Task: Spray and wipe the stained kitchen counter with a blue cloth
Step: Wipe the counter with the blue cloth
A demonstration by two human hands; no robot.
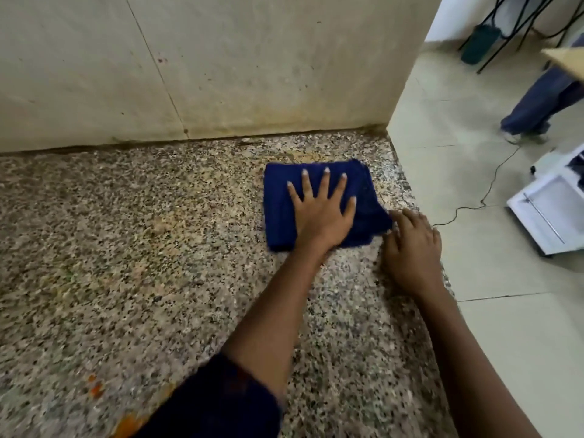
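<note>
While left hand (319,213) presses flat on blue cloth (369,197), right hand (410,248) rests loosely beside it.
Wipe with firm, overlapping strokes toward the orange stains (126,422) on the counter (126,248).

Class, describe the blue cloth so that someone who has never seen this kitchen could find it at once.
Start at the speckled granite counter below the stained cream wall and follow it to its right end. There the folded dark blue cloth lies flat, with the left hand spread on it and the right hand at its near right corner. It is the only solid blue patch on the mottled stone.
</note>
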